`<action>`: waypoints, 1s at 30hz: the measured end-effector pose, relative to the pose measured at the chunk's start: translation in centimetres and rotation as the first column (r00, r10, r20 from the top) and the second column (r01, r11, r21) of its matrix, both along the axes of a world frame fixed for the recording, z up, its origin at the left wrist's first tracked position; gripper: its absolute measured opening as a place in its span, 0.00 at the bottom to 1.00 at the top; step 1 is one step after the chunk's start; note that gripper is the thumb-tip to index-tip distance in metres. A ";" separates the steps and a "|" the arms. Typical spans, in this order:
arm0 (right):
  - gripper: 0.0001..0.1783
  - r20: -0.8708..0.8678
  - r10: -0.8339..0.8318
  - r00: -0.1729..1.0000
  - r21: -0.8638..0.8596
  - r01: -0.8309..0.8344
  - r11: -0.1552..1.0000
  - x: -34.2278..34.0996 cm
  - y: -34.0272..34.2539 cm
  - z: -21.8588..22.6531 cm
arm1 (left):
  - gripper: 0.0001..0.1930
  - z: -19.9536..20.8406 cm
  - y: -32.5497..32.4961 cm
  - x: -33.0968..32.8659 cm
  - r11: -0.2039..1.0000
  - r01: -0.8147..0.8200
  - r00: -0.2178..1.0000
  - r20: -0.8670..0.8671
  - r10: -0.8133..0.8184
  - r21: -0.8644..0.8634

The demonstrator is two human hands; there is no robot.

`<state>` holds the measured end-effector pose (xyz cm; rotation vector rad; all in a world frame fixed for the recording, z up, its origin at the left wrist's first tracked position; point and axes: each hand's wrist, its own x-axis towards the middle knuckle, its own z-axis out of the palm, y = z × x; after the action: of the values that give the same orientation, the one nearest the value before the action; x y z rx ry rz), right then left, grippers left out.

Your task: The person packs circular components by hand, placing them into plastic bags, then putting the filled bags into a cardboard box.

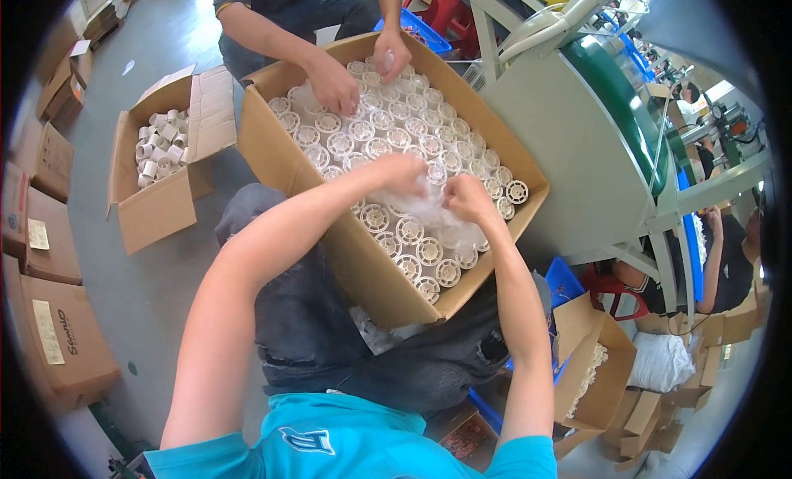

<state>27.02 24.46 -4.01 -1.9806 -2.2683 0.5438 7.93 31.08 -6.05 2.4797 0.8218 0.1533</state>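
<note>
Film (450, 225) bunches over discs (375, 218) in the box (369, 274).
Likely light, soft, slippery; best gripped by gathered edges. Right hand (469, 197) pinches it; left hand (403, 175) blurred, finger state unclear.

Dark lettering (73, 332) is printed on a brown carton (92, 351) at left, beside a pale marked label (48, 332). A lettered emblem (307, 440) is borne by the teal shirt (379, 438).
</note>
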 end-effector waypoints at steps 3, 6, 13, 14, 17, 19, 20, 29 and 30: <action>0.10 -0.080 -0.013 0.997 -0.048 0.009 0.999 0.7 0.0 1.1 | 0.21 -1.1 -0.8 0.5 0.999 -0.013 0.983 -0.183 0.021 0.045; 0.07 -0.234 -0.134 0.963 0.003 0.138 0.990 0.8 -0.6 3.1 | 0.20 -0.6 -0.6 0.6 0.998 -0.032 0.980 -0.196 0.042 0.055; 0.11 -0.407 -0.188 0.894 0.162 0.273 0.948 0.8 -1.6 4.0 | 0.19 -0.6 -0.3 1.0 0.991 -0.131 0.982 -0.136 0.130 0.001; 0.13 -0.459 -0.187 0.869 0.221 0.316 0.923 1.5 -1.3 4.6 | 0.19 -0.6 -0.3 1.0 0.990 -0.140 0.982 -0.131 0.139 0.003; 0.13 -0.572 -0.132 0.810 0.364 0.395 0.843 4.9 -0.4 6.3 | 0.18 -0.2 -0.7 1.2 0.989 -0.147 0.970 -0.196 0.144 0.000; 0.13 -0.559 -0.341 0.756 0.151 0.497 0.855 6.7 0.4 7.3 | 0.18 0.3 -0.7 1.2 0.995 -0.091 0.973 -0.215 0.080 -0.043; 0.13 -0.544 -0.334 0.770 0.117 0.463 0.878 6.6 1.0 7.2 | 0.17 0.8 -0.6 1.2 0.995 -0.059 0.974 -0.225 0.038 -0.086; 0.13 -0.022 -0.082 0.996 -0.023 0.081 0.996 6.2 3.8 -2.5 | 0.12 8.2 1.0 0.3 0.915 0.080 0.934 0.350 0.069 -0.396; 0.11 -0.018 -0.042 0.999 0.035 0.043 0.998 6.6 4.4 -3.3 | 0.12 8.1 1.7 0.8 0.912 0.110 0.947 0.320 0.025 -0.395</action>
<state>33.66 28.84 -7.28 -1.9942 -2.2047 0.5111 8.72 32.73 2.04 2.0051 0.5881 0.3234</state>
